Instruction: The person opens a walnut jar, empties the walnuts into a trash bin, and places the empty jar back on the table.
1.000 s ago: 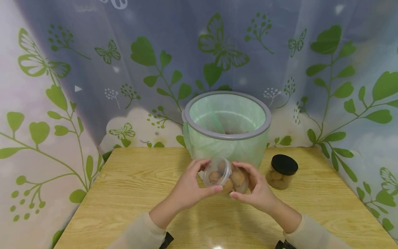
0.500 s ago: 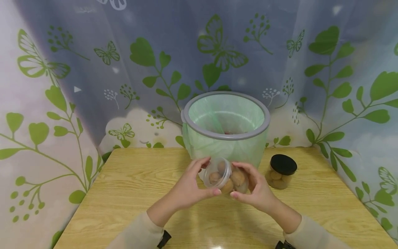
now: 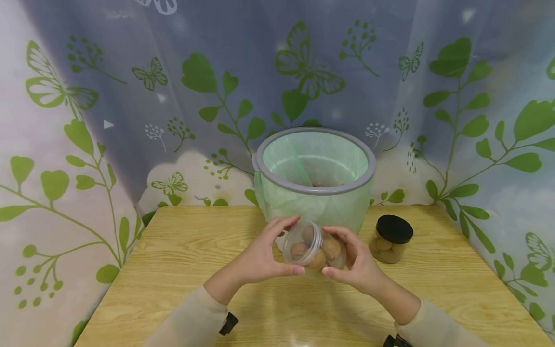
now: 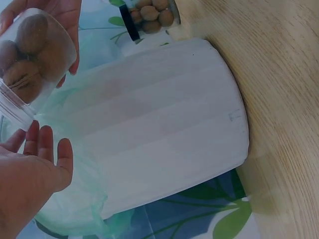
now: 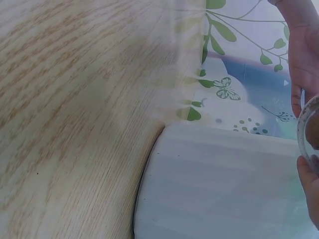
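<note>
Two bare hands with long sleeves
Cream sleeves on left hand (image 3: 260, 258) and right hand (image 3: 357, 265) (black wrist mounts below).

clear plastic jar (image 3: 315, 246) of walnuts, lidless, tipped sideways, held above the wooden table

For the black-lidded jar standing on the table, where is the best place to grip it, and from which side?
Probably around the clear wall of the black-lidded jar, just under the lid, coming from its right or front. It stands upright, the bin is close on its left, and the right hand is nearest but holds the open jar.
</note>
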Motion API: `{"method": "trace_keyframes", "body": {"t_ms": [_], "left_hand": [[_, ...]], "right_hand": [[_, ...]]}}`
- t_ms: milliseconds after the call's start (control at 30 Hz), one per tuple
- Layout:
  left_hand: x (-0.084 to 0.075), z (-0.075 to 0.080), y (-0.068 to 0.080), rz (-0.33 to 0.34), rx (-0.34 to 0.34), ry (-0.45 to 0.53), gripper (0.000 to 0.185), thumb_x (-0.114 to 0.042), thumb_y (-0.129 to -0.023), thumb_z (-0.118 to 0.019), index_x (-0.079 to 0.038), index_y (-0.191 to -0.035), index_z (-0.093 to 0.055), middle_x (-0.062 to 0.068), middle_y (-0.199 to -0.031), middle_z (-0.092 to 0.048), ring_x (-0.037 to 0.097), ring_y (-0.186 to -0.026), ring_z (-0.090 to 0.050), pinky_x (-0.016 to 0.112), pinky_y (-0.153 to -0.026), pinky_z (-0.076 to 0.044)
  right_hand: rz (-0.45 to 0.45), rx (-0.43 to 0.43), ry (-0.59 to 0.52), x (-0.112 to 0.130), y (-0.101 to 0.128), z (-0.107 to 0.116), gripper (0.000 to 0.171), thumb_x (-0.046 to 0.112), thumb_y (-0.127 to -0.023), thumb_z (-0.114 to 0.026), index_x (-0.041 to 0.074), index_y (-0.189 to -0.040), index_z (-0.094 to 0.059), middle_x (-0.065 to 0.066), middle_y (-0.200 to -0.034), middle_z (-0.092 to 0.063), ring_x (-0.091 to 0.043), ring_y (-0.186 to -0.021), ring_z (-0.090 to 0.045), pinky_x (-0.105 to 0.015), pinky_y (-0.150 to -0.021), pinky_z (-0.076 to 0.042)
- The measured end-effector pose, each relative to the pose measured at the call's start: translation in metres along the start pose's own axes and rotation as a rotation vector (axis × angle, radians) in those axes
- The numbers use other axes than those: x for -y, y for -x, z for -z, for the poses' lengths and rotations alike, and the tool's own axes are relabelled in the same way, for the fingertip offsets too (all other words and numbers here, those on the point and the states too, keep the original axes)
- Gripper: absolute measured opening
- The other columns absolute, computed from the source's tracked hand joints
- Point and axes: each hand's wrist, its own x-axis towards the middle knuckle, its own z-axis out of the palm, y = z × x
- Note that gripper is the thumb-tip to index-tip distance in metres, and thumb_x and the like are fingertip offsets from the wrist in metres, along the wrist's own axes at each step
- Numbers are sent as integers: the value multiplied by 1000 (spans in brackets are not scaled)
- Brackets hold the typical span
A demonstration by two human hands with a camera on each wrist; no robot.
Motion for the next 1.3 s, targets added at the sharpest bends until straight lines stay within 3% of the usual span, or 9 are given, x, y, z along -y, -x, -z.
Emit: {"method": "trace_keyframes", "body": {"t_ms": [267,533,867,1033,1300], "left_hand": [[-5,0,2,34,-22,-18,88,-29,-78,-88,-16,-152,-41,-3,-141,-45,15,-130,-42,47,-108,-38],[-14,-6,3,139,-91,-21,83,-38,-79,-86,-16,-148,-45,-3,-137,-48,16,-127,-45,51,-107,-37],[-22,-13,5,247,-170,-114,85,-53,-79,-82,-11,-145,-48,-1,-130,-52,18,-122,-49,48,-102,-43],[-21,-14,6,254,-177,-137,88,-54,-77,-83,-11,-146,-47,-1,-127,-52,18,-120,-49,47,-101,-43],[-15,-10,7,212,-121,-113,97,-53,-77,-83,-14,-153,-39,1,-135,-49,20,-128,-45,52,-105,-39]], "right_hand": [[3,10,-9,1,0,-1,70,-13,-82,-73,-11,-143,-38,-6,-142,-52,-16,-125,-52,-26,-97,-48],[-27,-6,-4,2,-1,-3,71,-13,-81,-73,-9,-143,-39,-4,-141,-52,-16,-125,-52,-26,-97,-48],[-20,-16,8,1,-3,-4,72,-16,-79,-74,-10,-142,-40,-6,-139,-52,-17,-121,-54,-27,-95,-49],[-46,-19,25,2,-3,-4,73,-15,-79,-74,-8,-143,-40,-5,-139,-52,-17,-122,-54,-28,-94,-50],[-38,-15,32,3,-3,0,73,-15,-79,-74,-9,-143,-38,-4,-138,-53,-16,-120,-54,-27,-92,-51]]}}
